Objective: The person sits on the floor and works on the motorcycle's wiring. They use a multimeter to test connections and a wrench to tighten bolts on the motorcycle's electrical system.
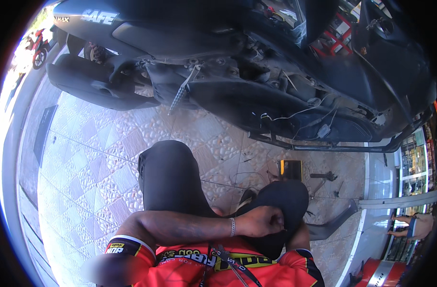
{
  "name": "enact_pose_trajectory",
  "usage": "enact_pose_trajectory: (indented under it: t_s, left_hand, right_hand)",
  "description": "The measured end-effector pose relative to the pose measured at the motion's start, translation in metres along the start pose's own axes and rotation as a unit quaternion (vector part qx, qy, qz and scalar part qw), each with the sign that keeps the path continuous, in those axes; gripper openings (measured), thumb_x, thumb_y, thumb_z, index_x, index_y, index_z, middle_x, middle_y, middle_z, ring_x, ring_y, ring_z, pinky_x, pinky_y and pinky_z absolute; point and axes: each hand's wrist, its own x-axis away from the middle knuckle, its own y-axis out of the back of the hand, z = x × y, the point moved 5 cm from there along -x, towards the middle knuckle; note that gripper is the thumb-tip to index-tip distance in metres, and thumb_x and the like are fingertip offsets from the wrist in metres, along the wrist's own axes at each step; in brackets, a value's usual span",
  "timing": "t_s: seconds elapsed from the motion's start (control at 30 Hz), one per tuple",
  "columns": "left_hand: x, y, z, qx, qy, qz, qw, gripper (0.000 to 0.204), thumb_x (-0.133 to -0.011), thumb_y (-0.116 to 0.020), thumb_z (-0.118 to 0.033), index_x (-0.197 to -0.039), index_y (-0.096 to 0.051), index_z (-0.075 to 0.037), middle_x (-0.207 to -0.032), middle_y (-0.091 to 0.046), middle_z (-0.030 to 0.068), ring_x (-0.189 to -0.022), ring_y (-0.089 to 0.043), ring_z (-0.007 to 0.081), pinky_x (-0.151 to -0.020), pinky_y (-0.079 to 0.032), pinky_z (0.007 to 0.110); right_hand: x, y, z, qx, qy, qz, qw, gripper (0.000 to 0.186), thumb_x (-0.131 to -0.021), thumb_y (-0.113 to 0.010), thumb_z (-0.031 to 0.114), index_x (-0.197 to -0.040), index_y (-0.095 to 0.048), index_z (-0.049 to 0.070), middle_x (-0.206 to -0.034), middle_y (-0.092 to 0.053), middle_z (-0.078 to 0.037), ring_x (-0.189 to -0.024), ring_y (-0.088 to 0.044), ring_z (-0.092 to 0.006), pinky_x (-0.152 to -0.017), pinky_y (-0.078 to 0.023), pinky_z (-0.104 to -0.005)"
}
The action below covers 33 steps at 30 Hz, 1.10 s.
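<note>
My left hand (266, 221) rests by my bent right knee (287, 198), fingers curled; what they hold, if anything, is hidden. My left forearm crosses my lap. My right forearm (302, 239) shows beside that knee, its hand mostly hidden. In front of me stands a black scooter (218, 95), lower panels partly off, with loose wires (314, 115) along its footboard and a metal lever (182, 91) hanging at its side. A black case with yellow edging (291, 172) lies on the floor just past my knee, near a dark tool (323, 176).
A loose dark panel (333, 222) lies on the tiled floor (94, 158) to my right. Beyond are glass display cases (414, 172), another person's legs (412, 225) and a red object (381, 272). A red scooter (39, 48) is outside at far left.
</note>
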Motion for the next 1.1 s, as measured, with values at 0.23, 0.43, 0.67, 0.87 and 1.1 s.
enact_pose_trajectory:
  t_s: [0.23,0.43,0.67,0.87,1.1]
  left_hand:
    - [0.002,0.015,-0.002,-0.031,0.033,-0.046,0.998,0.025,-0.089,-0.074,-0.024,-0.101,-0.067,-0.003,-0.089,-0.069,0.0067,-0.085,-0.066,0.0157,-0.077,-0.052,0.032]
    - [0.004,0.026,0.002,-0.026,0.070,-0.066,0.995,0.023,-0.089,-0.075,-0.023,-0.099,-0.067,-0.004,-0.090,-0.069,0.0050,-0.085,-0.066,0.0134,-0.077,-0.052,0.031]
    - [0.006,0.030,0.000,-0.023,0.053,-0.085,0.995,0.029,-0.086,-0.073,-0.026,-0.100,-0.067,-0.002,-0.093,-0.071,0.0141,-0.089,-0.070,0.0260,-0.081,-0.053,0.037]
    - [-0.003,0.020,-0.001,-0.034,0.007,-0.067,0.997,0.023,-0.090,-0.072,-0.022,-0.100,-0.064,-0.002,-0.090,-0.069,0.0077,-0.085,-0.066,0.0161,-0.078,-0.053,0.033]
    - [0.008,0.017,-0.003,-0.025,0.018,-0.050,0.998,0.030,-0.088,-0.070,-0.021,-0.108,-0.062,0.000,-0.094,-0.069,0.0157,-0.089,-0.069,0.0245,-0.082,-0.054,0.036]
  right_hand:
    - [-0.045,-0.056,-0.012,0.392,0.030,-0.031,0.919,0.037,-0.091,-0.070,0.018,-0.124,-0.062,0.003,-0.110,-0.071,-0.009,-0.100,-0.069,-0.0211,-0.089,-0.054,-0.0360]
    - [-0.039,-0.053,0.017,0.478,0.059,-0.025,0.876,0.031,-0.093,-0.069,0.020,-0.119,-0.065,0.003,-0.107,-0.072,-0.007,-0.097,-0.069,-0.0201,-0.088,-0.054,-0.0346]
    - [0.085,0.011,0.221,0.304,0.249,-0.100,0.914,0.025,-0.096,-0.068,0.022,-0.114,-0.068,0.004,-0.104,-0.073,-0.004,-0.094,-0.069,-0.0188,-0.086,-0.054,-0.0330]
    - [0.179,-0.005,0.454,0.021,0.536,-0.192,0.822,0.031,-0.089,-0.077,0.031,-0.096,-0.071,0.001,-0.085,-0.073,-0.005,-0.077,-0.066,-0.0107,-0.074,-0.051,-0.0275]
    - [0.130,-0.068,0.508,-0.300,0.472,-0.233,0.795,0.022,-0.085,-0.082,0.014,-0.101,-0.073,0.003,-0.095,-0.073,-0.002,-0.082,-0.066,-0.0105,-0.068,-0.052,-0.0263]
